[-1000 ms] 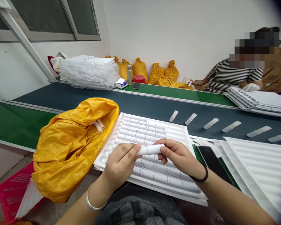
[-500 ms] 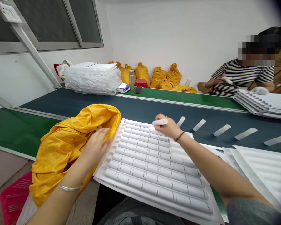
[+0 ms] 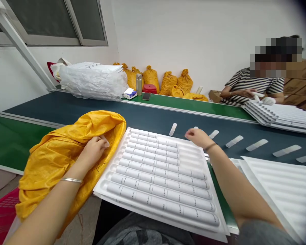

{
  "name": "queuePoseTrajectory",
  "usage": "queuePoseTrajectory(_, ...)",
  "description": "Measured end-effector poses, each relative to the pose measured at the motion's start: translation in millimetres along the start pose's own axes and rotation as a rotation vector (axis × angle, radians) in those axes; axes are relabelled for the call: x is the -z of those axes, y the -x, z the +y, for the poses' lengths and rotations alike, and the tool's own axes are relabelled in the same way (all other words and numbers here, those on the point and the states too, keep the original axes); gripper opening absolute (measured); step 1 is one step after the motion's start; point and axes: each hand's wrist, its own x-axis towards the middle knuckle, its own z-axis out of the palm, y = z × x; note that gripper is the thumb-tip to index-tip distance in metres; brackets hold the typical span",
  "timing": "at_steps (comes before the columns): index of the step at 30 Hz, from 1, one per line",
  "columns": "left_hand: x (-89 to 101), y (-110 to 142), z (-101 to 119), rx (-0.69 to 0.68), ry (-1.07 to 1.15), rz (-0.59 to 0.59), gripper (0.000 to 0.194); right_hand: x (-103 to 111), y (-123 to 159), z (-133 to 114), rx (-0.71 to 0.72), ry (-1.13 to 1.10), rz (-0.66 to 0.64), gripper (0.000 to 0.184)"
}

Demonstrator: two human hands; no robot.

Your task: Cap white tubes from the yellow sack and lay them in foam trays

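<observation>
My left hand (image 3: 94,149) is at the mouth of a yellow woven sack (image 3: 58,156), its fingers closed on a small translucent white tube (image 3: 105,141). To the right of the sack, a white moulded tray (image 3: 193,162) lies tilted over my lap, with rows of white printed tubes (image 3: 155,173) in its grooves. Some grooves at its far right show no tubes. Above the tray's far right edge is my right hand (image 3: 197,136), fingers curled together with no tube visible in them. A translucent tube (image 3: 172,129) lies on the dark belt just beyond the tray.
Several more tubes (image 3: 257,145) lie spaced along the conveyor belt (image 3: 153,117). White trays (image 3: 275,190) stand at my right. Across the belt a person in a striped shirt (image 3: 244,80) handles a tube beside stacked trays (image 3: 283,117). A plastic-wrapped bundle (image 3: 94,80) sits far left.
My right hand has let go of its tube, now on the belt, and moved right. My left hand has gone from open at the sack's mouth to closed on another tube.
</observation>
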Motion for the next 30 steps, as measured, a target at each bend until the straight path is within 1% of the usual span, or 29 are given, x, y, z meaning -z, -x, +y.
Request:
queuePoseTrajectory(1,5.6,4,10,-0.003,0.025,0.052,0.029,-2,24,7,0.032,0.000,-0.033,0.025)
queuePoseTrajectory(3,16.1,15,34,-0.032,0.121,0.183,0.030,-14,71,21,0.104,0.037,-0.150,0.017)
queuePoseTrajectory(5,24.2,28,61,-0.096,0.284,0.318,0.025,-32,105,33,0.119,0.127,-0.161,0.018)
queuePoseTrajectory(7,28.9,41,88,-0.144,0.469,0.393,0.023,-43,123,39,0.192,0.201,-0.090,0.018)
queuePoseTrajectory(8,29.9,48,100,-0.145,0.571,0.401,0.024,-44,127,39,0.215,0.226,-0.037,0.017)
queuePoseTrajectory(10,29.0,59,124,-0.108,0.843,0.387,0.026,-38,130,31,0.218,0.212,0.069,0.013)
queuePoseTrajectory(12,25.3,69,144,-0.049,1.212,0.349,0.026,-27,132,13,0.232,0.047,0.125,0.016)
queuePoseTrajectory(13,23.0,74,153,-0.009,1.398,0.323,0.028,-23,134,1,0.278,-0.092,0.123,0.019)
queuePoseTrajectory(15,19.1,81,168,0.081,1.673,0.282,0.034,-21,140,-27,0.432,-0.421,0.054,0.025)
queuePoseTrajectory(16,17.8,84,174,0.126,1.743,0.267,0.037,-23,143,-42,0.503,-0.575,0.003,0.028)
queuePoseTrajectory(17,17.3,87,178,0.165,1.774,0.256,0.040,-27,145,-55,0.554,-0.712,-0.045,0.029)
queuePoseTrajectory(19,17.9,91,182,0.207,1.775,0.242,0.039,-34,146,-78,0.582,-0.925,-0.080,0.030)
queuePoseTrajectory(21,19.7,94,182,0.214,1.769,0.236,0.035,-39,145,-92,0.561,-1.044,-0.036,0.031)
queuePoseTrajectory(22,20.3,96,182,0.210,1.768,0.241,0.033,-39,144,-96,0.560,-1.061,-0.010,0.031)
queuePoseTrajectory(24,20.2,98,180,0.200,1.771,0.259,0.031,-37,141,-98,0.620,-1.019,0.010,0.029)
queuePoseTrajectory(27,16.6,101,176,0.176,1.751,0.240,0.028,-30,140,-97,0.819,-0.859,0.034,0.029)
queuePoseTrajectory(28,15.3,101,173,0.166,1.698,0.218,0.027,-28,140,-96,0.879,-0.795,0.068,0.031)
queuePoseTrajectory(30,14.3,104,167,0.134,1.487,0.133,0.026,-25,140,-94,0.966,-0.670,0.172,0.036)
